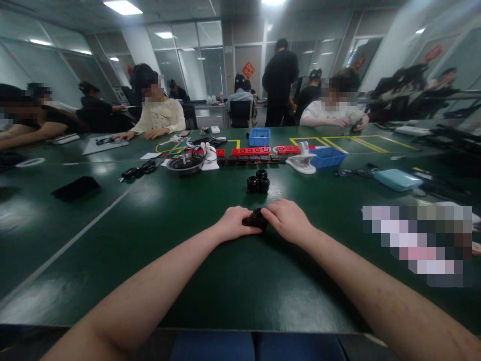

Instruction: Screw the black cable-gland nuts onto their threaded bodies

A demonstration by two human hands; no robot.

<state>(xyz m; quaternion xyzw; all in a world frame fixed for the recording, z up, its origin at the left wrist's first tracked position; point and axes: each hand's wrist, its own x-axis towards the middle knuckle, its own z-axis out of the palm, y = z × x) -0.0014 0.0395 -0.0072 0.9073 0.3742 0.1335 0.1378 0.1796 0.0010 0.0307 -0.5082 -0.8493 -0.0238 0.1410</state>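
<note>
While the left hand grips a black jar with bent fingers, the right hand holds its other side, fingers curled, near three more jars.

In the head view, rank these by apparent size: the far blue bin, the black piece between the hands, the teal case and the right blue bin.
1. Teal case
2. Right blue bin
Unranked, both smaller: far blue bin and black piece; the piece is nearer and partly covered.
</note>
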